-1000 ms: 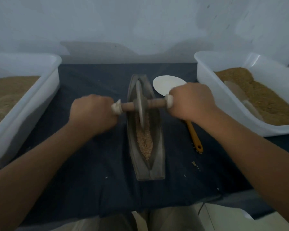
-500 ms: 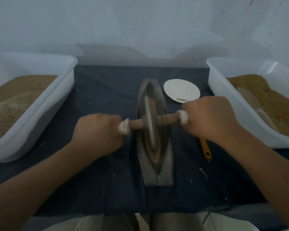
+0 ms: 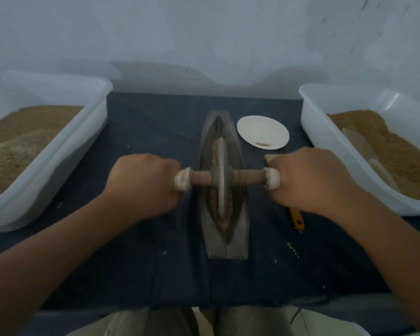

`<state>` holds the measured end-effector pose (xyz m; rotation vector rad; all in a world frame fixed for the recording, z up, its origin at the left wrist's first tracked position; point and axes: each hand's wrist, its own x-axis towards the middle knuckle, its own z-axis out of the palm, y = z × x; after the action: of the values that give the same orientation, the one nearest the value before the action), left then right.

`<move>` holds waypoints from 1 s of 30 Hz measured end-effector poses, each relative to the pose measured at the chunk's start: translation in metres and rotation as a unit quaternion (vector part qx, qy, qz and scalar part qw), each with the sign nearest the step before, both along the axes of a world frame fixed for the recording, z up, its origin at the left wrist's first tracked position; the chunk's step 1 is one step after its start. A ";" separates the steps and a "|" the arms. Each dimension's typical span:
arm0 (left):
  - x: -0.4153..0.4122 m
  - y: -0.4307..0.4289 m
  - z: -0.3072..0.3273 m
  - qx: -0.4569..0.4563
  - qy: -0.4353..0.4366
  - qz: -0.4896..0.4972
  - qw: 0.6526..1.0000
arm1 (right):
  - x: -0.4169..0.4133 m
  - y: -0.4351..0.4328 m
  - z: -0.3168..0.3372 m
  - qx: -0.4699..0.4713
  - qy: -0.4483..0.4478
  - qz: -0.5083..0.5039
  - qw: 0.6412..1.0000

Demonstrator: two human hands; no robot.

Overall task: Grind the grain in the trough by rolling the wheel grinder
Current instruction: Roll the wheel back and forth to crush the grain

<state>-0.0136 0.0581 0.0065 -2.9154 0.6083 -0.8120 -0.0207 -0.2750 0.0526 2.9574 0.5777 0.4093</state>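
1. At the near edge, light trousers (image 3: pixel 131 321) are seen below the table edge.
2. The table is covered by a dark blue cloth (image 3: pixel 155 263), over which both forearms are stretched forward.
3. A few loose grains (image 3: pixel 292 248) are scattered on the cloth to the right of the trough's near end.
4. The grey, boat-shaped trough (image 3: pixel 228 251) is laid lengthwise in the middle of the cloth, pointing away from the person.
5. Grain (image 3: pixel 224 223) is held in the trough's groove, before and behind the wheel.
6. The wheel grinder (image 3: pixel 221 190) is stood upright in the groove at about mid-length of the trough, with its wooden axle lying across it.
7. The left end of the axle is gripped by the left hand (image 3: pixel 143 183), its fingers curled round the pale end knob.
8. The right end is gripped in the same way by the right hand (image 3: pixel 308 180).
9. A yellow handle (image 3: pixel 297 218) is partly hidden beneath the right wrist.
10. A white plate (image 3: pixel 262 132), with a few grains on it, is set just right of the trough's far half.
11. A white tub (image 3: pixel 66 146) of brown grain is placed at the left, and a second tub (image 3: pixel 325 141) at the right, with a flat scoop (image 3: pixel 364 151) lying in it.
12. A pale wall (image 3: pixel 204 32) is seen behind.
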 end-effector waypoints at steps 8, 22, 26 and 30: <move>0.099 -0.030 0.029 -0.054 0.148 0.125 0.980 | 0.087 0.035 0.002 -0.005 -0.083 -0.109 0.991; 0.051 -0.019 0.028 0.026 0.113 0.075 0.990 | 0.043 0.017 -0.011 0.012 0.010 -0.105 0.994; 0.089 -0.037 0.046 0.005 0.115 0.115 0.987 | 0.094 0.028 -0.007 0.016 -0.002 -0.159 0.987; 0.050 -0.029 0.040 0.047 0.101 0.099 0.989 | 0.062 0.018 -0.017 0.030 0.048 -0.136 0.989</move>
<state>0.0367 0.0286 0.0461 -2.9300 0.3493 -0.4572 0.0415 -0.2574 0.0358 3.0657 0.1676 0.2635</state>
